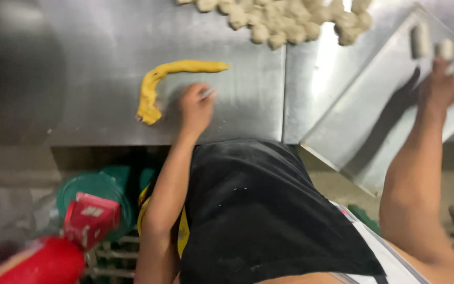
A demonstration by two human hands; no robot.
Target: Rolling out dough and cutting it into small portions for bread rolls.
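My left hand (195, 108) rests on the steel table (106, 42) with its fingers bent. It lies just right of a long yellow dough rope (156, 84) that curves in an L shape. Blur hides whether anything is in that hand. My right hand (450, 79) reaches over a tilted metal tray (353, 121), fingers spread. Its fingertips are at a small pale dough roll (445, 50). A second pale roll (420, 39) lies beside it on the tray.
A heap of several pale dough pieces (285, 21) lies at the far side of the table. Below the table's near edge at the left are a green round lid (98, 192) and red containers (88, 218). My black apron (258, 210) fills the lower middle.
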